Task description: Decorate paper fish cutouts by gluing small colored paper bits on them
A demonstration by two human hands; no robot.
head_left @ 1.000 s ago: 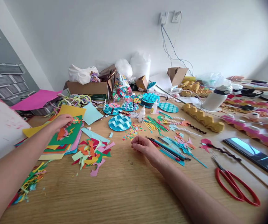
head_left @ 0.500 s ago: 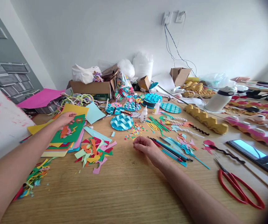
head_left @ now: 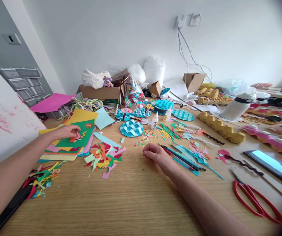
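Observation:
My left hand (head_left: pixel 69 131) is over the green sheet (head_left: pixel 84 139) on the paper stack, its fingers curled down at an orange-pink paper cutout (head_left: pixel 75 137). Whether the fingertips grip the cutout is hard to make out. My right hand (head_left: pixel 153 153) rests on the wooden table with its fingers curled together; anything between them is too small to tell. Pencils (head_left: pixel 182 158) lie just right of it. Colourful paper scraps (head_left: pixel 104 155) lie between my hands, and a blue wavy disc (head_left: pixel 131 128) is farther back.
White glue bottles (head_left: pixel 154 121) stand behind small confetti dots (head_left: pixel 144 137). Red-handled scissors (head_left: pixel 254 200) and a phone (head_left: pixel 271 165) lie at the right. Yellow egg-carton strips (head_left: pixel 221 127) and a white bottle (head_left: pixel 238 106) are farther back.
My left hand has moved from the upper part of the green sheet down to the orange-pink cutout. My right hand stays on the table. The view has shifted slightly left.

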